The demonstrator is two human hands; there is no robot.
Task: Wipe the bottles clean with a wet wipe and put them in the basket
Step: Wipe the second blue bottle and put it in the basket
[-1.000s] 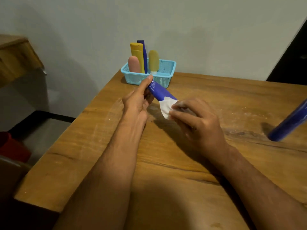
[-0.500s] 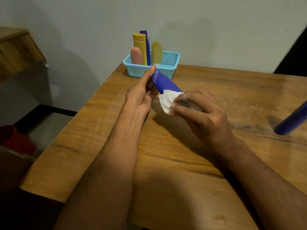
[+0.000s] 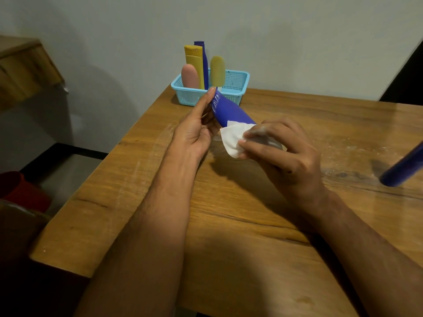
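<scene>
A blue tube bottle [image 3: 230, 110] is held tilted above the wooden table [image 3: 251, 213], in front of the light blue basket [image 3: 238, 85]. My left hand [image 3: 194, 126] grips its upper crimped end. My right hand [image 3: 281, 149] wraps a white wet wipe [image 3: 233, 137] around the tube's lower end, which is hidden under the fingers. Inside the basket stand a pink bottle [image 3: 190, 75], a tall yellow bottle [image 3: 195, 62], a dark blue bottle [image 3: 204, 65] and a pale yellow bottle [image 3: 217, 69]. Another blue bottle [image 3: 402, 168] sits at the right edge of the view.
The table's left edge drops to a dark floor with a red object [image 3: 20, 191] low on the left. A wooden shelf [image 3: 25, 67] juts from the wall at upper left. The grey wall stands just behind the basket.
The view has shifted slightly. My right hand with the wipe has slid a little along the tube's lower part, while my left hand keeps hold of the upper end.
</scene>
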